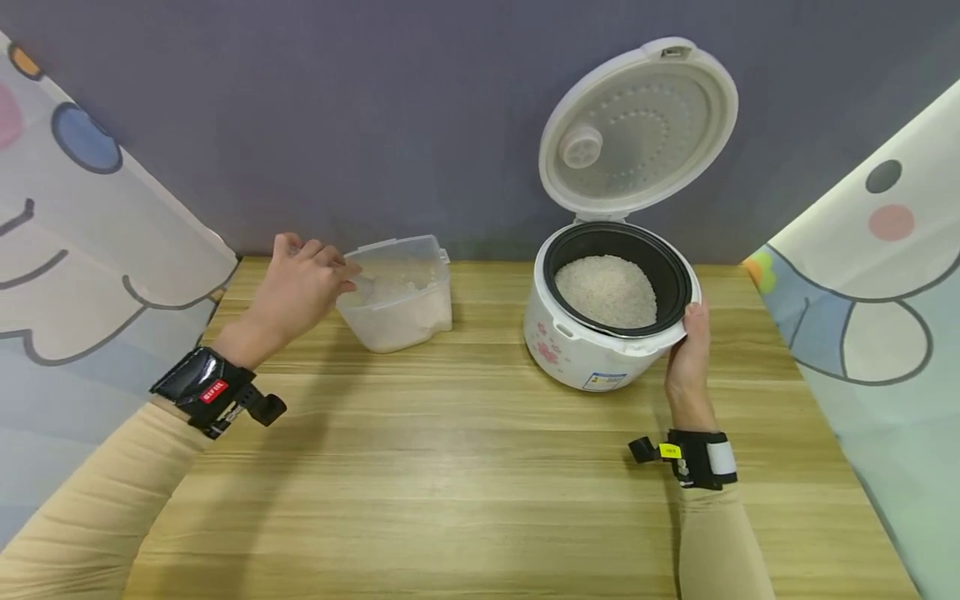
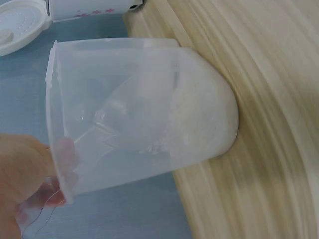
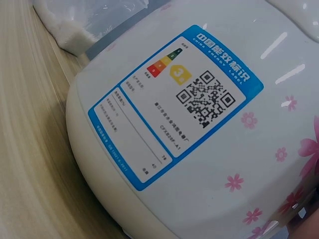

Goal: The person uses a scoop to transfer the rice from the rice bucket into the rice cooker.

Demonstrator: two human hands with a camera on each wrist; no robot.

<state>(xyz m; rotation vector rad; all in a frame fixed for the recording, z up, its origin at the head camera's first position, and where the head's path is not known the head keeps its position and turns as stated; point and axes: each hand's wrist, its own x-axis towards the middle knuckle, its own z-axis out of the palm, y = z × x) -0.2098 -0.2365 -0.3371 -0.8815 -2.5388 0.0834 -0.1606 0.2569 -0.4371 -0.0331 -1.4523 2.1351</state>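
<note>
My left hand (image 1: 303,283) reaches over the left rim of a translucent plastic container (image 1: 408,321) that holds some white rice. Its fingers pinch what appears to be a clear scoop (image 1: 364,288), mostly inside the container and hard to make out through the wall. To the right stands a white rice cooker (image 1: 547,342) with pink flowers, its lid (image 1: 637,133) raised. Uncooked rice (image 1: 609,292) lies in the black inner pot (image 1: 671,267). My right hand (image 1: 688,354) grips the cooker's right rim, thumb on top; its other fingers are mostly hidden.
Both vessels stand on a wood-grain table (image 1: 450,467), near its back edge. A grey cloth wall (image 1: 375,125) rises behind them, and cartoon-printed sheets (image 1: 900,333) hang at both sides. An energy label (image 3: 174,107) is stuck on the cooker's front.
</note>
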